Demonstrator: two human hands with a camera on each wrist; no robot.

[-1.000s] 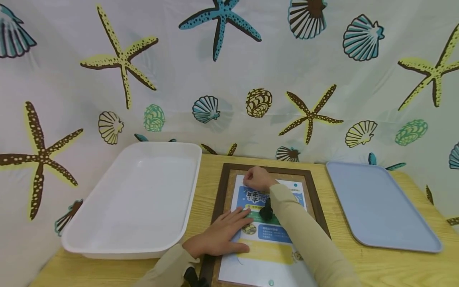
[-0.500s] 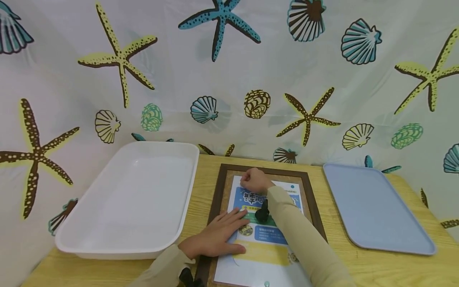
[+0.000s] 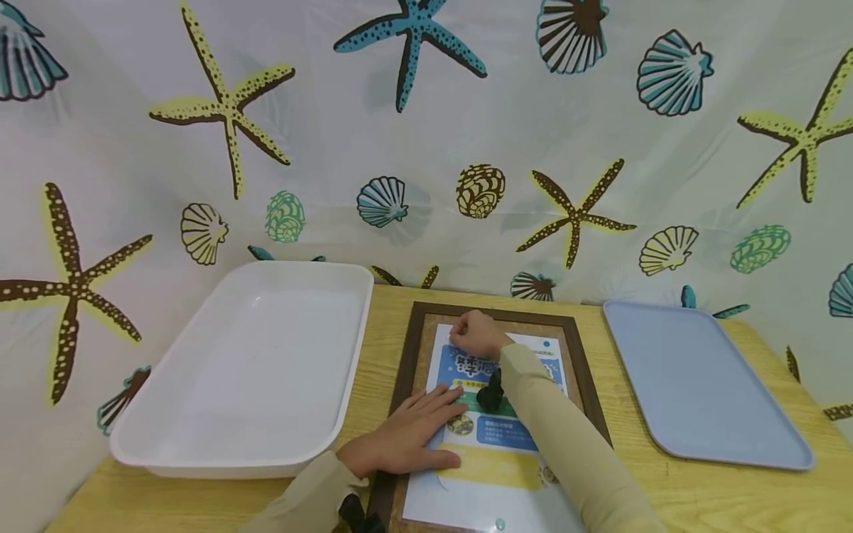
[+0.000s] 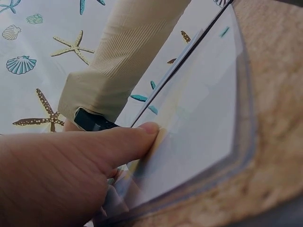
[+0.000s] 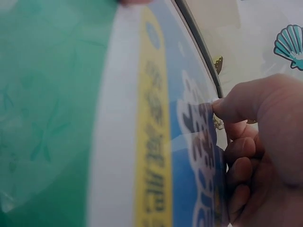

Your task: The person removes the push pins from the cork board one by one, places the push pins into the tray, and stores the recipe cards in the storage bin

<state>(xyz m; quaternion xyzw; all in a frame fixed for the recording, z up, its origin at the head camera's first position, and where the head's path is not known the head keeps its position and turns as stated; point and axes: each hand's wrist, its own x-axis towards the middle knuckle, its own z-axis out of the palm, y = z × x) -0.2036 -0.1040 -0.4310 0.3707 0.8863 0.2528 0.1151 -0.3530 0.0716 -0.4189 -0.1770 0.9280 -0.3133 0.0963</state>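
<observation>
A printed poster (image 3: 480,485), with blue, green and yellow bands and a glossy clear edge, lies on a brown-framed corkboard (image 3: 426,355). My left hand (image 3: 409,437) rests flat on the poster's left side, fingers spread; its thumb (image 4: 137,139) lies on the sheet in the left wrist view. At the poster's top left corner my right hand (image 3: 477,333) has its fingers curled. In the right wrist view the right thumb (image 5: 236,104) and index finger pinch a small pale thing (image 5: 215,101), mostly hidden. A small teal dot (image 3: 500,524) shows near the poster's lower edge.
Left of the corkboard stands a deep white basin (image 3: 246,370). On the right lies a shallow light blue tray (image 3: 706,385). Both share the wooden table (image 3: 673,496). Behind it hangs a white curtain (image 3: 426,148) printed with starfish and shells.
Both hands keep the same places on the poster. The head view shifts slightly left and then back.
</observation>
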